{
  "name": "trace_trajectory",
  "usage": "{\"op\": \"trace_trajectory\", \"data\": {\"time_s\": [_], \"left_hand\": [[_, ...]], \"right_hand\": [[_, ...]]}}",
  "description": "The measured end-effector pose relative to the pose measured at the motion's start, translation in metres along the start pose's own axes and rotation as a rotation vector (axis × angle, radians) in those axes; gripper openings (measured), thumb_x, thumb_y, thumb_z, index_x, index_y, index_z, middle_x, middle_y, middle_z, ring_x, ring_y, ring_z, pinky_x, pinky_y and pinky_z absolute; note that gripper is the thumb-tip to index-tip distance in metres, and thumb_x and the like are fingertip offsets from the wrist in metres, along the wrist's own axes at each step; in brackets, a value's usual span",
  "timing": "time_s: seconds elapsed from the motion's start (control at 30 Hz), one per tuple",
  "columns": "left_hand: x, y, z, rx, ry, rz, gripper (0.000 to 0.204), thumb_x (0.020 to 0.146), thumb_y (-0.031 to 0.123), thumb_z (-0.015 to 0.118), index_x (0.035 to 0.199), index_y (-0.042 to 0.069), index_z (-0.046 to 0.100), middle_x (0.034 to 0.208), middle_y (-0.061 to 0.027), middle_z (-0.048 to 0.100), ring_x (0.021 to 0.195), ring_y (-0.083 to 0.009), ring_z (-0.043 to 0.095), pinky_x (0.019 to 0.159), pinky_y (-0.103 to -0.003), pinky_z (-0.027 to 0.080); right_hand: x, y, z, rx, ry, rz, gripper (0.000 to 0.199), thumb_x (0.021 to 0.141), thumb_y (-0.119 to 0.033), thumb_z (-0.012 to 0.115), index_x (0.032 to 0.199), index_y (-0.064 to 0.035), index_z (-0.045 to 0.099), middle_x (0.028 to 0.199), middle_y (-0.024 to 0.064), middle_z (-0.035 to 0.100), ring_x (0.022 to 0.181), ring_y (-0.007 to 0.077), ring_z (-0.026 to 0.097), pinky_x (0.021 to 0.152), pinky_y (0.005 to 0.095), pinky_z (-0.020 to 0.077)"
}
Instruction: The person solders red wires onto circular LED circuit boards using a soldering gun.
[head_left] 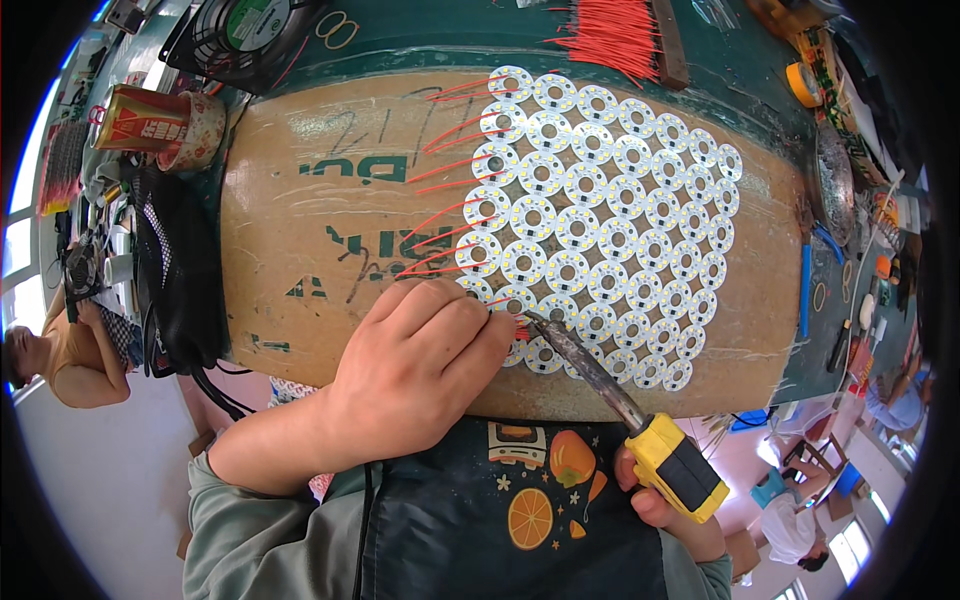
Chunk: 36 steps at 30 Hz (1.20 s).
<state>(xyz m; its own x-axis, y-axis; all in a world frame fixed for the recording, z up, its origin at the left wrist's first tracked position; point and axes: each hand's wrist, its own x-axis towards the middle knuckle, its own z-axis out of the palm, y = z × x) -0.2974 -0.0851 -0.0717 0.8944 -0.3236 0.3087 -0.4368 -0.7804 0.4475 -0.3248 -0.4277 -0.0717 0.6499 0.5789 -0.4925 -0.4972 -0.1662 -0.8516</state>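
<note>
The right hand (652, 505) wraps the yellow-and-black handle of a soldering iron (590, 370) with a long metal barrel, its tip at a near-left disc. Beyond it, the left hand (420, 350) is pinched narrow, apparently on thin red wires (521, 332). Good work here likely means a steady wire end, brief heat on the pad alone, and fingertips clear of the barrel. The white ring-shaped circuit boards (577, 212) lie in rows on brown printed cardboard (270, 230); keeping them flat should help.
</note>
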Motion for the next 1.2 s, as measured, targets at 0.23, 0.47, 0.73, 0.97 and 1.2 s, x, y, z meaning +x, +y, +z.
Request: {"op": "trace_trajectory", "data": {"time_s": [0.23,0.47,0.73,0.97,1.2], "left_hand": [[0.000,0.002,-0.001,-0.007,-0.003,-0.013,0.039,0.064,0.004,0.073,0.103,0.001,0.071,0.092,-0.0056,0.063,0.084,-0.0245,0.062,0.074,-0.037,0.051],[0.000,0.002,0.000,-0.019,0.003,-0.023,0.039,0.064,0.002,0.073,0.103,0.001,0.071,0.091,-0.0058,0.063,0.084,-0.0250,0.062,0.074,-0.037,0.051],[-0.004,-0.004,-0.001,-0.060,-0.008,-0.014,0.038,0.063,0.002,0.074,0.101,0.002,0.071,0.091,-0.0059,0.063,0.083,-0.0255,0.062,0.074,-0.037,0.050],[-0.003,-0.005,-0.016,-0.176,-0.031,-0.068,0.036,0.064,-0.003,0.076,0.099,0.003,0.072,0.091,-0.0067,0.063,0.081,-0.0268,0.062,0.072,-0.038,0.051],[0.011,-0.017,-0.011,-0.109,0.043,-0.070,0.038,0.065,-0.007,0.075,0.101,0.002,0.071,0.091,-0.0074,0.063,0.081,-0.0280,0.063,0.071,-0.038,0.052]], "right_hand": [[0.002,0.004,-0.001,-0.142,0.000,-0.124,0.049,0.082,-0.039,0.081,0.113,-0.0025,0.070,0.093,0.0091,0.071,0.080,0.0262,0.071,0.068,0.0331,0.0543],[0.003,-0.003,-0.004,-0.167,-0.009,-0.127,0.038,0.082,-0.043,0.080,0.087,-0.0075,0.066,0.074,0.0047,0.062,0.060,0.0250,0.062,0.052,0.0341,0.0441],[0.005,-0.004,-0.011,-0.129,-0.103,-0.118,0.055,0.081,-0.042,0.083,0.114,-0.0054,0.059,0.081,0.0041,0.060,0.069,0.0194,0.058,0.062,0.0312,0.0435],[0.006,-0.008,-0.006,-0.100,-0.130,-0.114,0.079,0.083,-0.048,0.084,0.140,-0.0053,0.049,0.086,0.0034,0.057,0.075,0.0151,0.053,0.068,0.0296,0.0433],[0.023,-0.022,0.017,0.044,-0.006,-0.149,0.036,0.086,-0.028,0.079,0.102,0.0002,0.065,0.082,0.0063,0.065,0.070,0.0192,0.066,0.062,0.0301,0.0526]]}}
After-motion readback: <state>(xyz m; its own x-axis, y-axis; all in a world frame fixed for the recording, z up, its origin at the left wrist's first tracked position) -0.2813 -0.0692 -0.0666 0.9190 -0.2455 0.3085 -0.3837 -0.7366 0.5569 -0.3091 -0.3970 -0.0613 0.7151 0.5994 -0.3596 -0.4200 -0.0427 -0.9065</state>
